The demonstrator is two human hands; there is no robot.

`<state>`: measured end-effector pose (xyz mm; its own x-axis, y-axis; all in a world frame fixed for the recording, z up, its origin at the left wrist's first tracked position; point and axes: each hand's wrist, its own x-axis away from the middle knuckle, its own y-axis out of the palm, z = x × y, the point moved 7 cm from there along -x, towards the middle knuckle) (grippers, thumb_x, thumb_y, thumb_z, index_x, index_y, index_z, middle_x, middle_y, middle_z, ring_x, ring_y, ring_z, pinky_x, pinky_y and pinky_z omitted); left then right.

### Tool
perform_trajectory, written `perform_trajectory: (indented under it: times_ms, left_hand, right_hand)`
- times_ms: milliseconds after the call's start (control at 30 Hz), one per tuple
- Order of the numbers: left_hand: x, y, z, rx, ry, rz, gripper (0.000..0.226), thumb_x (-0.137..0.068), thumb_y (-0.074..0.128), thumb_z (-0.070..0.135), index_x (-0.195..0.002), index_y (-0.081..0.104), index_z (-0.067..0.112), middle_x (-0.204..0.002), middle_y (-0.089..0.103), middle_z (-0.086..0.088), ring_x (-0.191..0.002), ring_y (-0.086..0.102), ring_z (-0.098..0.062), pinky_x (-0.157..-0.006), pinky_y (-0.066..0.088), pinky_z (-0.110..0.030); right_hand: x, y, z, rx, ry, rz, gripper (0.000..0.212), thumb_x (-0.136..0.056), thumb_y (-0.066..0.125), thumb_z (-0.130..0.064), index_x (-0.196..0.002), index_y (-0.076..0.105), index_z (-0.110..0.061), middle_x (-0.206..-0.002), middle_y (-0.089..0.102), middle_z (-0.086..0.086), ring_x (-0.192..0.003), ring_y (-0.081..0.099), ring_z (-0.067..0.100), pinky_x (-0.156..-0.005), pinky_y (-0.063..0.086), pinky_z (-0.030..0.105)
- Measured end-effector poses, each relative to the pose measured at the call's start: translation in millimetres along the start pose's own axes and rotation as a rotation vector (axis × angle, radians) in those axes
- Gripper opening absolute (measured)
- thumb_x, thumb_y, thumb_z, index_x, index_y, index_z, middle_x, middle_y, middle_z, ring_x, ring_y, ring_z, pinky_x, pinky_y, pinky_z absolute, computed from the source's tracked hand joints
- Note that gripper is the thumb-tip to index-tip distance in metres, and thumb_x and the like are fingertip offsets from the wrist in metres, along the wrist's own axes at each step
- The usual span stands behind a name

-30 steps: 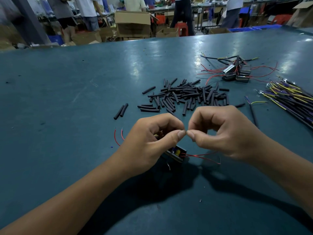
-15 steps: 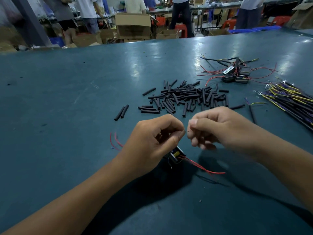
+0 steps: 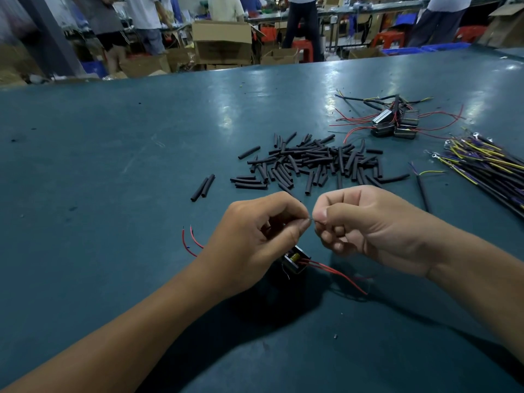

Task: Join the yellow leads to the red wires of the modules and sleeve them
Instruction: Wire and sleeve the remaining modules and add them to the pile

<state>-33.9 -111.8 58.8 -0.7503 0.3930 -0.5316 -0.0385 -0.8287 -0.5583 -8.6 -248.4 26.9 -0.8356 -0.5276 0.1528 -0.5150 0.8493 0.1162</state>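
Right between the two pinching thumbs there's a thin wire end [image 3: 312, 219], too small to say which lead it is. The left hand [image 3: 255, 239] has its grip clamped on it, thumb against forefinger, and the right hand [image 3: 368, 222] pinches the same spot from the other side, fingertips almost touching. Just below the grip, tucked under the left hand, sits a black module [image 3: 295, 260] on the desk [image 3: 113, 165], with red wires [image 3: 337, 275] trailing off under the right hand. Two more red wires [image 3: 188, 239] poke out on the far side of the left hand. Just beyond the grip is a scattered heap of black sleeves [image 3: 312, 163]. Further out past the right hand, a pile of modules [image 3: 394, 123] and a bundle of yellow leads [image 3: 487, 163].
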Motion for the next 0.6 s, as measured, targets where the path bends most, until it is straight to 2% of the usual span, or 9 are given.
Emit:
perform_trajectory:
  times_ms: [100, 233, 367, 433, 533, 600]
  left_hand:
    - [1, 0, -5, 0.094, -0.050, -0.017, 0.008, -0.094, 0.064, 0.017, -0.089, 0.067, 0.011, -0.068, 0.059, -0.001, -0.058, 0.053, -0.025, -0.054, 0.044, -0.041]
    - [2, 0, -9, 0.211, -0.111, -0.025, 0.009, -0.094, 0.066, 0.017, -0.088, 0.068, 0.012, -0.068, 0.059, -0.008, -0.059, 0.051, -0.032, -0.053, 0.041, -0.042]
    - [2, 4, -15, 0.358, -0.186, -0.062, 0.008, -0.093, 0.067, 0.017, -0.085, 0.069, 0.016, -0.063, 0.060, 0.004, -0.059, 0.051, -0.013, -0.055, 0.040, -0.032]
    - [2, 7, -17, 0.415, -0.213, -0.078, 0.009, -0.092, 0.067, 0.017, -0.083, 0.069, 0.017, -0.064, 0.061, 0.007, -0.060, 0.052, -0.009, -0.057, 0.041, -0.026]
    - [3, 8, -18, 0.442, -0.218, -0.080, 0.009, -0.092, 0.068, 0.016, -0.083, 0.068, 0.015, -0.064, 0.060, 0.007, -0.060, 0.052, -0.008, -0.058, 0.041, -0.020]
    - [3, 7, -17, 0.417, -0.210, -0.076, 0.009, -0.092, 0.068, 0.017, -0.084, 0.068, 0.015, -0.064, 0.061, 0.007, -0.060, 0.051, -0.008, -0.057, 0.041, -0.020]
  right_hand:
    - [1, 1, -8, 0.076, -0.115, -0.012, 0.013, -0.080, 0.068, -0.016, -0.067, 0.064, -0.015, -0.062, 0.057, 0.005, -0.054, 0.047, 0.014, -0.049, 0.037, 0.019]
    - [8, 1, -25, 0.331, -0.339, 0.028, 0.016, -0.084, 0.072, -0.015, -0.073, 0.062, -0.010, -0.061, 0.058, 0.003, -0.053, 0.049, 0.010, -0.051, 0.038, 0.021]
    - [28, 12, -50, 1.001, -0.790, 0.165, 0.010, -0.086, 0.068, -0.013, -0.077, 0.064, -0.011, -0.066, 0.054, -0.009, -0.060, 0.046, 0.005, -0.061, 0.039, 0.014]
    - [35, 20, -55, 1.230, -0.945, 0.184, 0.010, -0.089, 0.067, -0.011, -0.079, 0.065, -0.008, -0.072, 0.053, -0.007, -0.066, 0.042, 0.005, -0.068, 0.036, 0.010]
    - [36, 19, -55, 1.305, -0.970, 0.168, 0.013, -0.093, 0.064, -0.012, -0.082, 0.065, -0.005, -0.075, 0.053, -0.003, -0.067, 0.042, 0.008, -0.069, 0.035, 0.011]
    - [34, 16, -54, 1.305, -0.926, 0.167, 0.012, -0.093, 0.063, -0.015, -0.083, 0.064, -0.007, -0.075, 0.051, -0.008, -0.067, 0.039, 0.001, -0.070, 0.032, 0.005]
